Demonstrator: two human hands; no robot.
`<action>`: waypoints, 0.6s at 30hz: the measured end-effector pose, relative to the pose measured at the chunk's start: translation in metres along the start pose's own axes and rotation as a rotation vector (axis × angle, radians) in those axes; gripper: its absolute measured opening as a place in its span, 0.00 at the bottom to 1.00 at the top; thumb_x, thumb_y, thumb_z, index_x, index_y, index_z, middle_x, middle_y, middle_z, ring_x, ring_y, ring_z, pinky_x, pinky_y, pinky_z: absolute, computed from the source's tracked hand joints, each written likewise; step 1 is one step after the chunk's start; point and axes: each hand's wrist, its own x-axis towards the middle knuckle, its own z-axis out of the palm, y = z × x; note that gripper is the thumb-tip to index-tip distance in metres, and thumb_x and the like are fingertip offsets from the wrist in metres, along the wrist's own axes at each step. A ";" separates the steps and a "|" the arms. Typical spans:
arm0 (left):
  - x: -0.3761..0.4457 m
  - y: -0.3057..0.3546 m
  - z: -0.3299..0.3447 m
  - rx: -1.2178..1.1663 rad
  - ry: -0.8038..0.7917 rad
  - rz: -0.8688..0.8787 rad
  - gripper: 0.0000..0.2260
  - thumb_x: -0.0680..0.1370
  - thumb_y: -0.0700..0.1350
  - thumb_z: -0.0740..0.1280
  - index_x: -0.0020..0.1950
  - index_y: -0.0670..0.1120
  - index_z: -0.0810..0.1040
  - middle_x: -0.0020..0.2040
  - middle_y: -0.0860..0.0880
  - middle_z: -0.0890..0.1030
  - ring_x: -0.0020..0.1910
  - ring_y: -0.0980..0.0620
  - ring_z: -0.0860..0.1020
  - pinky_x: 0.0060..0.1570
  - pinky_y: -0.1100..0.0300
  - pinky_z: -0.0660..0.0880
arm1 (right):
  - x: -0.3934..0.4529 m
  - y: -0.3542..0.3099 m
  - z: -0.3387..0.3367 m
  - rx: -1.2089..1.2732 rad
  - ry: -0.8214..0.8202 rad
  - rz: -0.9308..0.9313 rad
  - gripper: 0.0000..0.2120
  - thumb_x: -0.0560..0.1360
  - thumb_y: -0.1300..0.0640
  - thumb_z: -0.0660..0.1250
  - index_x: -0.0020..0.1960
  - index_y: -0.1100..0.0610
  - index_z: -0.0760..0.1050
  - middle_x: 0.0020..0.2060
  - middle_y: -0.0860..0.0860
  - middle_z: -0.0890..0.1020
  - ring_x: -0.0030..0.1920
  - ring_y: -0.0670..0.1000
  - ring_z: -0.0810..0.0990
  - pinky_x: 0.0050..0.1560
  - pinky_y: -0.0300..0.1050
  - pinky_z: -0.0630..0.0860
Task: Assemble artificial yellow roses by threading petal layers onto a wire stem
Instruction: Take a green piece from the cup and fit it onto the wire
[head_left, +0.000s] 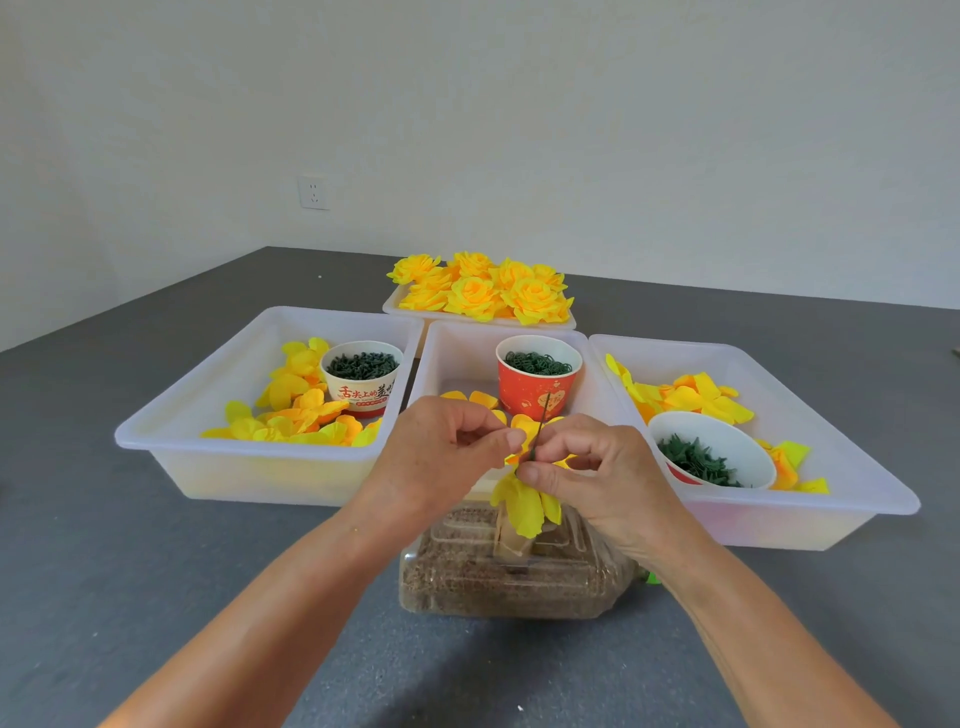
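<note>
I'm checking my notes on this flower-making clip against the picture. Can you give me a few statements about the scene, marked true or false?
1. Finished yellow roses are piled in the far tray. True.
2. The red cup in the middle tray lies tipped on its side. False: it stands upright, holding dark green rings.
3. Both the left hand and the right hand pinch at the wire stem. True.
4. The left tray holds only petals. False: a white printed cup of dark green pieces stands among them.
5. A yellow petal layer hangs below the hands. True.
</note>
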 end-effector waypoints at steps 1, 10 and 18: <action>0.001 0.000 0.001 0.000 0.003 0.002 0.08 0.73 0.44 0.71 0.34 0.48 0.81 0.29 0.53 0.78 0.30 0.61 0.72 0.34 0.67 0.69 | 0.000 0.001 0.000 -0.010 -0.003 -0.008 0.13 0.65 0.64 0.76 0.31 0.49 0.78 0.38 0.47 0.81 0.41 0.42 0.78 0.43 0.29 0.69; -0.002 -0.005 0.004 -0.019 -0.013 0.008 0.07 0.73 0.43 0.72 0.36 0.53 0.83 0.35 0.51 0.83 0.36 0.57 0.78 0.43 0.56 0.76 | 0.000 -0.003 -0.010 0.070 -0.028 0.128 0.04 0.64 0.58 0.76 0.38 0.54 0.83 0.40 0.48 0.84 0.42 0.41 0.80 0.43 0.30 0.72; 0.004 -0.008 0.012 0.006 -0.028 -0.004 0.08 0.66 0.42 0.77 0.31 0.52 0.82 0.33 0.53 0.82 0.34 0.58 0.77 0.38 0.66 0.75 | 0.007 0.019 -0.028 0.188 0.181 0.212 0.07 0.71 0.64 0.71 0.39 0.52 0.83 0.36 0.46 0.85 0.38 0.37 0.80 0.39 0.29 0.74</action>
